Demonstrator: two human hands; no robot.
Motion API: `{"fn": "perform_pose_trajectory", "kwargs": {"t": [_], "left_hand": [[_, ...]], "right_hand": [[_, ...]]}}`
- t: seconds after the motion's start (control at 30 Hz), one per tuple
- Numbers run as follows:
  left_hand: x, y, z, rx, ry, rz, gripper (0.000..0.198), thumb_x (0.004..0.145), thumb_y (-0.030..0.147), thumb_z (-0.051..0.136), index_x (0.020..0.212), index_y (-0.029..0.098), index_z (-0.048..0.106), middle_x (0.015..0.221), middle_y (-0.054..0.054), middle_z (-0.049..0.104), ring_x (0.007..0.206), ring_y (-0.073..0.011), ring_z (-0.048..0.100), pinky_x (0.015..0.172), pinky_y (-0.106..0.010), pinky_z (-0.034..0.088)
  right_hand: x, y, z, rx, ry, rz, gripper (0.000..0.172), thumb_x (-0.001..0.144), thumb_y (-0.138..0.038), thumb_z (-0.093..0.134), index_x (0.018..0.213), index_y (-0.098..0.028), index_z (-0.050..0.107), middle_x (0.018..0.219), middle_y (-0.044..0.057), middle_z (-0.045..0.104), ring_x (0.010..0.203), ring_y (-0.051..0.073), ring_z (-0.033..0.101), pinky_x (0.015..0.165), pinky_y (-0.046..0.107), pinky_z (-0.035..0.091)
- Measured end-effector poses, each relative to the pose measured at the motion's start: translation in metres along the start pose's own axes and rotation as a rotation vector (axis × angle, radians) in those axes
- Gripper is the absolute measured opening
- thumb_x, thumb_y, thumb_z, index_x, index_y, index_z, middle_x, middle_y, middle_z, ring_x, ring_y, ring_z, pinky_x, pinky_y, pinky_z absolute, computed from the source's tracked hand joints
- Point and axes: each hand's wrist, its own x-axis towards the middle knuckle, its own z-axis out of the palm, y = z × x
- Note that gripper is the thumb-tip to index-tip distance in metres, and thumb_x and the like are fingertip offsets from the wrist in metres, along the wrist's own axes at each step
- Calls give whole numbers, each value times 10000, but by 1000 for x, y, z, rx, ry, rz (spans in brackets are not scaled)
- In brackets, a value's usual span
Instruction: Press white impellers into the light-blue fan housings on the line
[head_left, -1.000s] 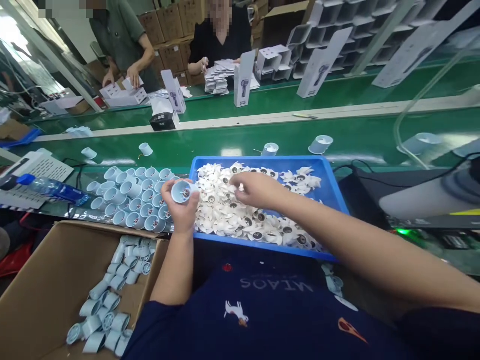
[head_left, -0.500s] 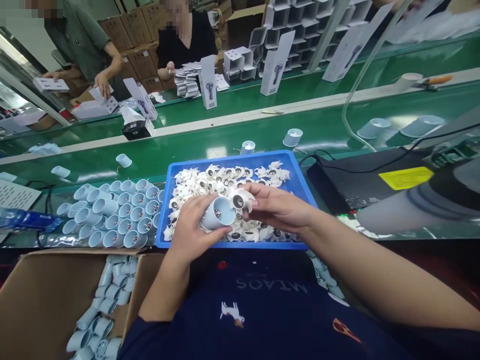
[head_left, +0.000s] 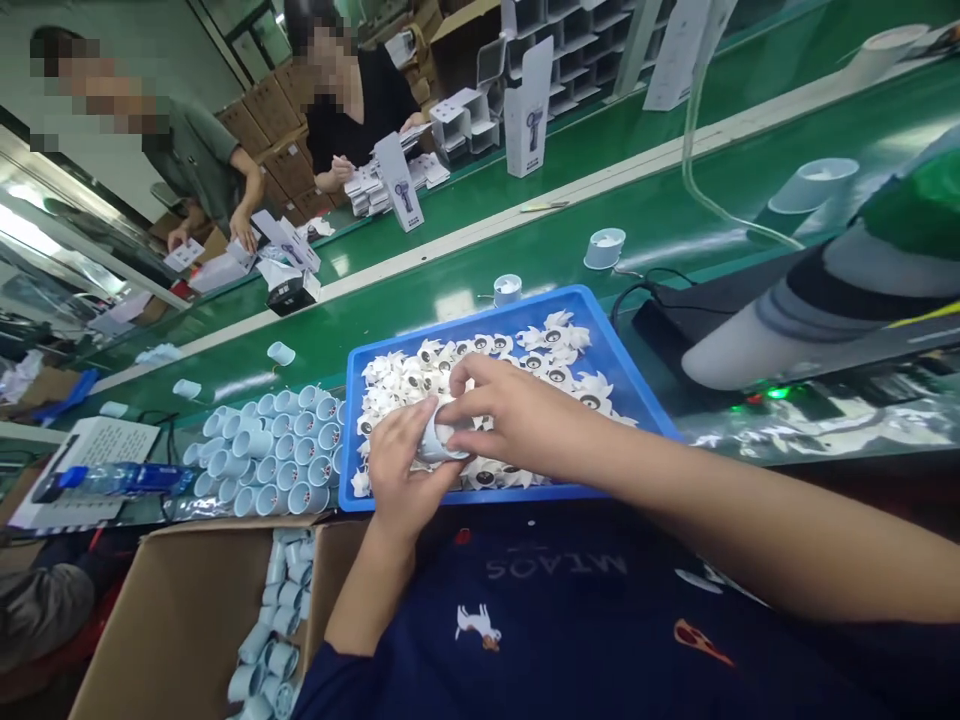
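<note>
My left hand [head_left: 397,465] is wrapped round a light blue cup-shaped housing [head_left: 429,448], its mouth tilted toward my right. At that mouth are the bent fingers of my right hand [head_left: 499,405], closed on a white fan wheel [head_left: 445,433] that sits partly inside the housing. My fingers hide most of the wheel, so how deep it sits cannot be seen. Both hands are above a blue tray [head_left: 626,375] holding many loose white fan wheels [head_left: 397,370] with dark round hubs.
Light blue housings [head_left: 289,450] stand packed left of the tray; more lie in a cardboard box [head_left: 187,600] below. A blue-labelled bottle [head_left: 127,478] lies farther left. Single housings [head_left: 604,248] sit on the green conveyor [head_left: 390,300]. A grey cylinder [head_left: 780,320] juts in at right. Two people handle cartons opposite.
My right hand has brought the fan wheel leftward from beside the housing into its mouth. The housing has turned slightly in my left hand. The whole view has tilted and shifted.
</note>
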Motion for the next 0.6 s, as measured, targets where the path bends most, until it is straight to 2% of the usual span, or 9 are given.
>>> {"fn": "perform_pose_trajectory", "kwargs": {"t": [0.07,0.13,0.17,0.23,0.3,0.37,0.43,0.53,0.6], "left_hand": [[-1,-10,3,-36,-17,-56,574,777,373,807,1295,256,592,1192,-94,727,1097,-275,692,965,-458,555],[0,-21,6,-66,-6,-155,587,766,404,817,1278,237,585,1201,-107,717,1115,-278,689,972,-457,556],[1,-27,8,-87,16,-185,617,763,410,819,1293,227,562,1201,-114,711,1119,-279,690,976,-458,555],[6,-38,10,-128,34,-152,642,783,402,799,1330,225,514,1206,-120,701,1126,-273,689,979,-455,554],[19,-50,10,-138,-23,-41,538,816,372,762,1288,236,542,1225,-122,692,1147,-271,679,985,-458,547],[38,-63,12,-59,-140,-11,364,814,364,748,1126,233,614,1222,-114,693,1164,-274,665,990,-458,537],[65,-79,16,64,-224,-89,317,788,385,763,1012,213,618,1195,-117,695,1146,-278,665,981,-452,533],[110,-104,33,230,-256,-237,424,798,385,762,1135,180,607,1224,-150,673,1196,-303,624,1019,-466,494],[135,-120,47,302,-322,-314,523,830,373,745,1280,170,573,1267,-161,653,1253,-324,577,1064,-505,450]], "right_hand": [[-7,3,-9,27,61,-32,42,847,-189,755,807,-192,741,1010,61,568,960,218,591,861,373,460],[-17,5,-18,51,127,-93,184,891,-224,694,718,-165,675,947,62,579,913,210,594,818,359,464],[-23,5,-22,55,152,-131,202,912,-238,658,724,-165,659,935,64,586,902,210,597,807,359,468],[-35,6,-28,37,162,-196,153,937,-246,601,818,-184,674,979,72,608,946,227,612,840,385,481],[-49,9,-32,11,131,-223,130,949,-260,572,916,-213,690,1087,85,621,1023,242,624,886,407,503],[-67,14,-35,10,123,-202,153,965,-299,554,941,-241,694,1156,90,618,1067,236,631,897,389,538],[-87,24,-36,18,181,-123,197,976,-350,538,909,-270,705,1169,88,618,1074,226,639,884,357,570],[-118,45,-31,32,307,28,226,959,-398,548,871,-307,734,1141,99,635,1058,247,658,873,364,600],[-132,60,-27,52,389,56,191,912,-448,590,874,-354,752,1094,126,652,1015,290,677,827,394,617]]}}
